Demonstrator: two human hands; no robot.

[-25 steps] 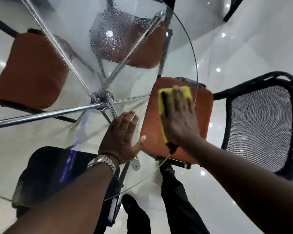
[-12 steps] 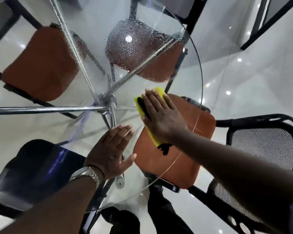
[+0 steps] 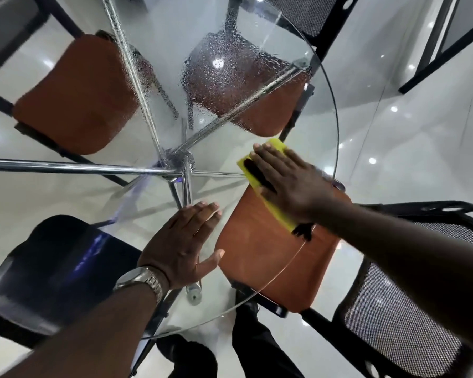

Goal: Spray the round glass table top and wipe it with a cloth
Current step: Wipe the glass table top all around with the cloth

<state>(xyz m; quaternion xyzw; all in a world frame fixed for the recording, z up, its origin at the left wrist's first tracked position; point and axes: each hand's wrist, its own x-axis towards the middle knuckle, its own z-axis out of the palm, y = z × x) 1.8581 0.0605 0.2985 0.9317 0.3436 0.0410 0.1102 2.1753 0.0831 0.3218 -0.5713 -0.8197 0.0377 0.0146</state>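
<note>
Right hand (image 3: 292, 186) presses yellow cloth (image 3: 277, 145), covering most of it.

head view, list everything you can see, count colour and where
glass table top: 1, clear, round, fills most of the view
spray droplets: many, clear, far part of the glass
cloth: 1, yellow, on the glass near its right edge
table frame: 1, chrome, under the glass
orange-seated chairs: 3, far left, far, near right
dark seat: 1, black, near left
floor: white, glossy
watch: 1, silver, left wrist
left hand: flat on the glass
right hand: flat on the cloth
legs: 2, dark trousers, bottom edge
</note>
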